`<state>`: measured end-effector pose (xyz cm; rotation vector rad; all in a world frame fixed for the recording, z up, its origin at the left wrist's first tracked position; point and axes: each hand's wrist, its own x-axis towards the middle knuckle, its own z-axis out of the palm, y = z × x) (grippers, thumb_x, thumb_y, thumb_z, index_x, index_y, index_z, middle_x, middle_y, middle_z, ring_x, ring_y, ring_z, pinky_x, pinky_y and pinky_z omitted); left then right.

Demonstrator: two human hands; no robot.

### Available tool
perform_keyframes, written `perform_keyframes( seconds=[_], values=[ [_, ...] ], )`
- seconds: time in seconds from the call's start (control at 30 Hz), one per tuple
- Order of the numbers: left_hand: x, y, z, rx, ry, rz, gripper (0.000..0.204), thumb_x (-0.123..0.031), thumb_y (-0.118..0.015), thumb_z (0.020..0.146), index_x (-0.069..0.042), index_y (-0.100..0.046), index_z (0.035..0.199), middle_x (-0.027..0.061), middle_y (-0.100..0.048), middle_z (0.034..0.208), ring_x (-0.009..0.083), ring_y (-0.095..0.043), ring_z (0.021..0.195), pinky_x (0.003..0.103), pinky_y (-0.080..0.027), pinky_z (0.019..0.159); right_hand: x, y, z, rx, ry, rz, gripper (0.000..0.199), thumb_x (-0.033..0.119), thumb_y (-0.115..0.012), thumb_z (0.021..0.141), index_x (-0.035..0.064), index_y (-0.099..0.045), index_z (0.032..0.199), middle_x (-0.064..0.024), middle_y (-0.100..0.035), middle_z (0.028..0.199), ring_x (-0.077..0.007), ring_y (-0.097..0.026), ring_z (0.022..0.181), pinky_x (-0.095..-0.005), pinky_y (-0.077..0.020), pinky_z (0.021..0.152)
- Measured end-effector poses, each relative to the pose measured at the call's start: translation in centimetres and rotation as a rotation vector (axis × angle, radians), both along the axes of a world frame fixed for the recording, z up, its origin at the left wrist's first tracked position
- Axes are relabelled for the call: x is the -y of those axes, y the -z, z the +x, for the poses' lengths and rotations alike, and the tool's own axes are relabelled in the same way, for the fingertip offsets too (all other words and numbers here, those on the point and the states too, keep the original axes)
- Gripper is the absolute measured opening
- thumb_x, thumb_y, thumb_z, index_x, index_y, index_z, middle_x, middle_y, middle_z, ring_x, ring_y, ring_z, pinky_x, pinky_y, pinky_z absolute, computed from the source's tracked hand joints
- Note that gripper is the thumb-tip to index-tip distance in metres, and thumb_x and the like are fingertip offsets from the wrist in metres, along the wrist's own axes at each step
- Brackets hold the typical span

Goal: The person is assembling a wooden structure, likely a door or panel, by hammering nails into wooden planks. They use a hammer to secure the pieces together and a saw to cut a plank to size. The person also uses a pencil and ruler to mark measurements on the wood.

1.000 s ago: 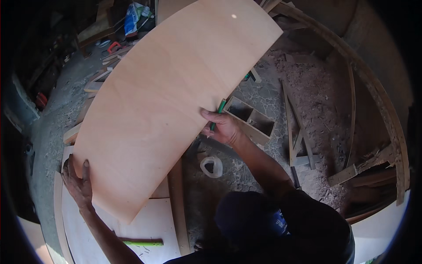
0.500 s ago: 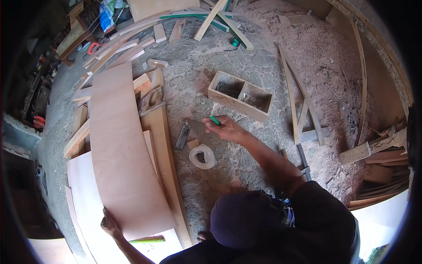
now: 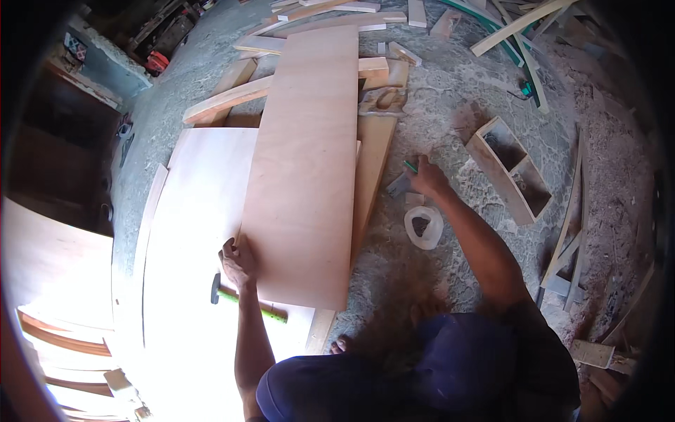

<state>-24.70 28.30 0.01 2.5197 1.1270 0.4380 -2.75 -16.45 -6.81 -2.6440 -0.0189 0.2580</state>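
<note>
My left hand [image 3: 238, 261] has its fingers curled at the left edge of a long, reddish-brown plywood panel [image 3: 302, 169], close to the near end. Near that wrist lies a hammer [image 3: 264, 311] with a green handle and dark head, on a pale sheet [image 3: 197, 211]. Over the floor to the panel's right, my right hand [image 3: 429, 179] holds a slim green pencil or marker [image 3: 410, 167]. A flat metal tool, seemingly a try square [image 3: 399, 185], touches or sits just under these fingers; whether they grip it is hidden.
A white tub [image 3: 431, 240] with dark small pieces, probably nails, stands near my right forearm beside a small wood block [image 3: 415, 199]. Further right is a two-compartment wooden box [image 3: 499, 176]. A handsaw [image 3: 383, 102] and timber beams [image 3: 232, 100] lie around the panel.
The view has swung left, so the scene sits further right. My right hand has moved slightly left, over the metal tool. My left fingers are more curled; the hammer head now shows.
</note>
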Motion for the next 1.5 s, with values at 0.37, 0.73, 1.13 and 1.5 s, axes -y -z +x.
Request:
perform_keyframes(
  seconds=[0.37, 0.73, 1.13, 1.5],
  values=[
    [3.2, 1.3, 0.4, 0.129, 0.07, -0.036, 0.027, -0.04, -0.059, 0.096, -0.02, -0.071, 0.109, 0.0099, -0.067, 0.11, 0.0308, -0.062, 0.108, 0.043, -0.05, 0.089, 1.4, 4.1, 2.8, 0.177, 0.4, 0.176, 0.085, 0.041, -0.072, 0.084, -0.0038, -0.034, 0.144, -0.0292, -0.065, 0.117, -0.0438, -0.067, 0.107, -0.049, -0.0546, 0.089],
    [1.7, 3.1, -1.5, -0.026, 0.183, 0.254, 0.059, -0.043, -0.059, 0.096, -0.023, -0.048, 0.15, 0.0122, -0.04, 0.158, 0.0378, -0.037, 0.142, 0.055, -0.029, 0.114, -2.1, -19.7, -14.4, 0.674, -0.206, 1.027, 0.084, 0.012, -0.067, 0.09, 0.0001, -0.015, 0.154, -0.0178, -0.059, 0.123, -0.0245, -0.06, 0.113, -0.0361, -0.0515, 0.092],
    [5.9, 3.3, 1.2, 0.191, 0.242, 0.078, 0.084, -0.059, -0.054, 0.096, -0.006, -0.032, 0.156, 0.0253, -0.026, 0.162, 0.045, -0.024, 0.149, 0.058, -0.018, 0.12, -7.1, -7.5, -14.3, -0.251, 0.042, 1.391, 0.04, 0.016, -0.047, 0.096, 0.003, -0.046, 0.134, -0.0138, -0.068, 0.115, -0.0129, -0.061, 0.084, -0.0271, -0.047, 0.07],
    [6.9, 2.6, 4.7, -0.135, -0.011, -0.003, 0.114, -0.081, -0.049, 0.085, 0.002, -0.02, 0.158, 0.0261, -0.018, 0.164, 0.0415, -0.009, 0.154, 0.056, -0.006, 0.123, -9.4, -5.0, -15.6, -0.153, -0.022, 0.874, 0.046, 0.03, -0.057, 0.099, 0.0069, -0.048, 0.138, -0.0137, -0.064, 0.09, -0.0264, -0.065, 0.083, -0.0433, -0.0504, 0.076]
  ],
)
